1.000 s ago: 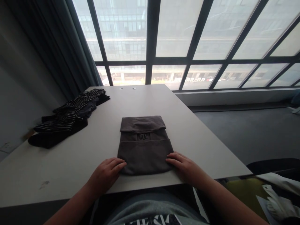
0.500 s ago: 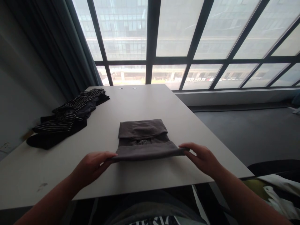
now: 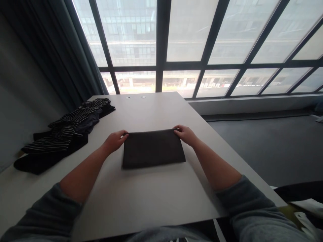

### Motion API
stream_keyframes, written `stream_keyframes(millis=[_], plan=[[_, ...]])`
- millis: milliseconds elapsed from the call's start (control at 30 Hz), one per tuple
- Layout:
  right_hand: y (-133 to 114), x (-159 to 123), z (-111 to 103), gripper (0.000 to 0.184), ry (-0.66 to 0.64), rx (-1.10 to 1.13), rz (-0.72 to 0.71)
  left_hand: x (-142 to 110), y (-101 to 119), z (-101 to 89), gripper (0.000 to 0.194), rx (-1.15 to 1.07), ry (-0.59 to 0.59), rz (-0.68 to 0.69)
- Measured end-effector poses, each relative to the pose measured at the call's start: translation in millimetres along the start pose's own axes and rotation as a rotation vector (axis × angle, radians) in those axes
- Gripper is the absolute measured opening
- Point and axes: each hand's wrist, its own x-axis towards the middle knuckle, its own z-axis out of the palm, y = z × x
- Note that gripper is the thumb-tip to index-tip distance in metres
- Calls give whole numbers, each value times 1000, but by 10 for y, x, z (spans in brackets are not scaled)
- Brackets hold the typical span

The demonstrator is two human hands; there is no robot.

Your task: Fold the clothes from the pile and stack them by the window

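A dark grey folded garment (image 3: 153,148) forms a neat rectangle over the middle of the white table. Its exact kind does not show. My left hand (image 3: 115,140) pinches its far left corner between thumb and fingers. At the far right corner my right hand (image 3: 185,134) has the same kind of pinch. The far edge is stretched fairly straight between both hands, and the near edge lies closer to me. Whatever layers are underneath are hidden.
Along the left side of the white table (image 3: 151,198) lies a heap of dark and striped clothes (image 3: 68,131). Windows (image 3: 184,33) stand beyond the far end, with a dark curtain (image 3: 58,43) at left. Items sit low at the right (image 3: 305,215).
Both hands have carried the near edge of the garment away from me, folding it over the far part. The opening and inner layers seen before are now covered.
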Motion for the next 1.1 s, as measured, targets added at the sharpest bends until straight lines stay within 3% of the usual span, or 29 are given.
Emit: stream_keyframes(millis=[133, 267, 333, 433, 533, 633, 767, 1100], plan=[[161, 63, 204, 23, 35, -310, 19, 34, -181, 393, 38, -32, -12, -86], [140, 51, 207, 27, -18, -480, -21, 52, -149, 387, 36, -10, -21, -159], [7, 10, 182, 31, -16, -569, -40, 83, 23, 317, 34, 112, -28, -158], [-342, -169, 241, 38, 51, -694, -146, 64, 466, 331, 36, 319, -105, -19], [-678, -428, 467, 43, 11, -745, -292, -46, 923, 553, 50, 429, -148, 81], [-751, -554, 748, 50, -111, -762, -299, -107, 1129, 837, 58, 428, -138, 66], [-512, -433, 899, 59, -228, -773, -172, -20, 962, 999, 57, 370, -150, 13], [-226, -293, 699, 67, -223, -767, -1, -8, 416, 867, 65, 344, -176, -58]])
